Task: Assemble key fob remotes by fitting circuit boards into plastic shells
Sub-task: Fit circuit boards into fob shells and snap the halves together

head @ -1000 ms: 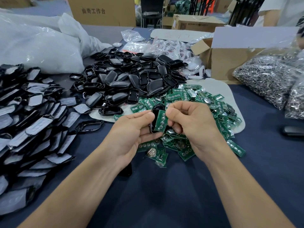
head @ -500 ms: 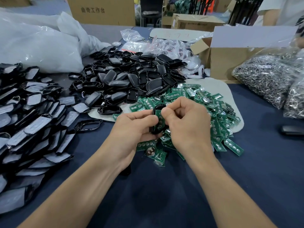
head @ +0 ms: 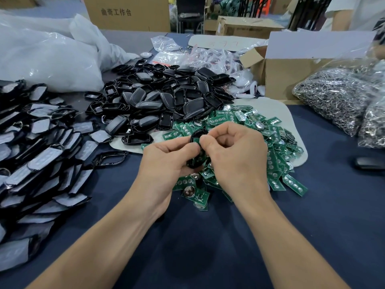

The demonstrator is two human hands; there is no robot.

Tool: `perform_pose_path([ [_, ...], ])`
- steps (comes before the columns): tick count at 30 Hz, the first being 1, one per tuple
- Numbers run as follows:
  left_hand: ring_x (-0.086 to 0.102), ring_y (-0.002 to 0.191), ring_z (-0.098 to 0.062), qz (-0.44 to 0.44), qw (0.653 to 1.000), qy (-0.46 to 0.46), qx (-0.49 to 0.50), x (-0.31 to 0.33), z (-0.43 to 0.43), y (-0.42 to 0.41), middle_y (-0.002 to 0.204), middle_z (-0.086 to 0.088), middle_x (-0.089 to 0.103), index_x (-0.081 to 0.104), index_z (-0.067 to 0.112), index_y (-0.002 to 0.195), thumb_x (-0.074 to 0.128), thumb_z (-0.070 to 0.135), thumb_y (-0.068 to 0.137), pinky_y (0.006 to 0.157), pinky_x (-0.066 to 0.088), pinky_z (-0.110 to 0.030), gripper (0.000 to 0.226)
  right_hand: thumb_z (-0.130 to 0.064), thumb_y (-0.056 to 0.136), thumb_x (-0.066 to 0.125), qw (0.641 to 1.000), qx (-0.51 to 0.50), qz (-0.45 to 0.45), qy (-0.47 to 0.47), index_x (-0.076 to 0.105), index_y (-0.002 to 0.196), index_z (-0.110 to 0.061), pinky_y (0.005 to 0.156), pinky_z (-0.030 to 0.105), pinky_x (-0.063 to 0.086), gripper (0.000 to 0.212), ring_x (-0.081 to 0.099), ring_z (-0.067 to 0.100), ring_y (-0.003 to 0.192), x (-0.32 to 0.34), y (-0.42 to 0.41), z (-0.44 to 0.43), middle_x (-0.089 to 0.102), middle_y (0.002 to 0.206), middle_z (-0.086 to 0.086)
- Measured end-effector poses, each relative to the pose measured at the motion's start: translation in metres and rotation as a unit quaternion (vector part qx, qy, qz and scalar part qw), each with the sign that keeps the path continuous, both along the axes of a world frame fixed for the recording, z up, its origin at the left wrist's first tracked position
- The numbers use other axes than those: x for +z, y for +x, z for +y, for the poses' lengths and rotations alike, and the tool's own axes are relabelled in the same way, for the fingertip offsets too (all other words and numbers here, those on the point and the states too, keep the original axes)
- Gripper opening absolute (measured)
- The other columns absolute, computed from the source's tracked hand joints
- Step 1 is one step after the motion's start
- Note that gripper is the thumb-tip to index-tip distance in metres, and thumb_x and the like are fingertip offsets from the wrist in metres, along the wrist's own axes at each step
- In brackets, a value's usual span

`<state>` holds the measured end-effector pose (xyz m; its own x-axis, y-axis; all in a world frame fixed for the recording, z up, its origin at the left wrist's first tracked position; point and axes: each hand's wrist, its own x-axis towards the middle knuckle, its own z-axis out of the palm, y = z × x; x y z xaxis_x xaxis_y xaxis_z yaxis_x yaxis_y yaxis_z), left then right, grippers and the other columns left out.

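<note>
Both hands are working in the middle of the frame, right over the near edge of the heap of green circuit boards (head: 273,161). The left hand (head: 166,161) has its grip wrapped round a black shell (head: 196,134), held roughly upright, thumb on the front. The right hand (head: 235,159) has its fingers curled in tight, grip pinching that same shell from the right side, thumb against it. A sliver of a green board (head: 195,140) shows inside the shell just by the thumbs, though I can't tell if it's fully seated.

Behind the hands, upper middle, there's a big pile of empty black shells (head: 166,101), partly on a white mat (head: 291,115). Down the left side lie rows of black pieces with grey film on them (head: 41,147). A white plastic bag (head: 45,59) sits upper left, with a cardboard box (head: 287,80) and clear bags of metal rings (head: 337,101) on the right. It's all on a table (head: 208,247) covered in dark blue cloth.
</note>
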<state>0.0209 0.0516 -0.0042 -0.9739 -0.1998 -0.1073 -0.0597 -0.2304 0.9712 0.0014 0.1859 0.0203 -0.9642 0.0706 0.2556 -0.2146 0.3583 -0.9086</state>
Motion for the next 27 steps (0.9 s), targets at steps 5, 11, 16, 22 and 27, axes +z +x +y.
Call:
perform_pose_path([
  [5,0.077,0.087,-0.029,0.013,1.000,-0.018,0.022,0.001,0.001,0.000,0.093,-0.016,0.080,0.083,0.009,0.094,0.074,0.004,0.091,0.077,0.065,-0.044,0.011,-0.027,0.082,0.081,1.000,-0.011,-0.007,-0.017,0.069,0.069,-0.024,0.048,0.015,0.043,0.018,0.058,0.002,0.047,-0.001,0.000,-0.002,0.069,0.059,-0.011],
  [11,0.075,0.089,-0.029,0.014,0.998,-0.023,0.056,0.007,0.001,0.002,0.091,-0.013,0.080,0.084,0.011,0.090,0.079,0.006,0.086,0.088,0.062,-0.057,0.008,-0.034,0.079,0.077,0.995,0.034,-0.055,-0.079,0.071,0.073,-0.025,0.058,0.025,0.044,0.012,0.056,0.005,0.053,-0.005,-0.002,-0.006,0.068,0.062,-0.012],
  [16,0.074,0.103,-0.037,-0.003,0.997,-0.041,0.059,0.011,0.002,0.003,0.096,-0.013,0.080,0.082,0.008,0.099,0.081,0.024,0.067,0.094,0.056,-0.066,0.036,-0.029,0.076,0.077,0.990,0.052,-0.044,-0.121,0.073,0.073,-0.027,0.054,0.025,0.043,0.005,0.052,0.004,0.048,-0.004,-0.003,-0.005,0.067,0.060,-0.008],
  [22,0.074,0.102,-0.039,0.014,0.998,-0.040,0.050,0.011,0.000,0.002,0.098,-0.017,0.079,0.077,0.000,0.110,0.086,0.014,0.079,0.090,0.059,-0.063,0.035,-0.011,0.086,0.080,0.979,0.091,-0.092,-0.160,0.074,0.070,-0.019,0.050,0.018,0.042,0.019,0.050,0.006,0.050,0.000,-0.005,0.003,0.061,0.056,-0.009],
  [27,0.075,0.092,-0.034,0.011,1.000,0.009,0.019,0.007,0.000,0.000,0.101,-0.021,0.078,0.079,0.000,0.101,0.070,0.003,0.092,0.076,0.064,-0.037,0.012,0.003,0.086,0.075,0.957,0.125,-0.150,-0.216,0.075,0.082,-0.016,0.051,0.016,0.045,0.019,0.054,0.007,0.055,0.003,-0.007,0.009,0.063,0.062,-0.007],
])
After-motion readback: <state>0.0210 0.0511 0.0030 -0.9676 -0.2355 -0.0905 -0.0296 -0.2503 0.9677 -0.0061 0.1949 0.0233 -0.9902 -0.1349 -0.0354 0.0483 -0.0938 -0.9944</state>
